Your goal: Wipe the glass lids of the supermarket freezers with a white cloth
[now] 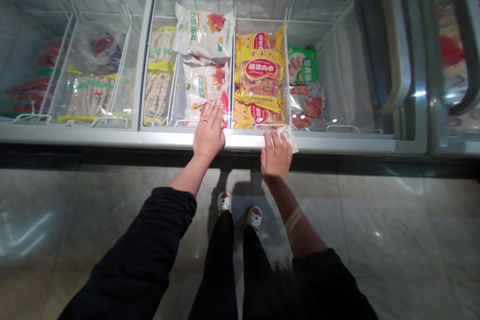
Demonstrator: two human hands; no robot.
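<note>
My left hand [208, 132] lies flat, fingers stretched out, on the front rim of the chest freezer [112, 136], its fingertips over a white and red food packet [204, 91]. My right hand [276, 152] presses a white cloth [289, 135] against the same rim, fingers curled over it. Just beyond the right hand lie yellow packets of meat skewers [259, 76] in a wire basket.
Wire baskets [326, 10] in the open freezer hold several frozen packets; a green packet [302, 64] lies at the right. The slid-back glass lid [386, 40] sits to the right. A second freezer [455, 60] adjoins. Shiny tiled floor [393, 220] lies below, with my feet [240, 207] close to the freezer.
</note>
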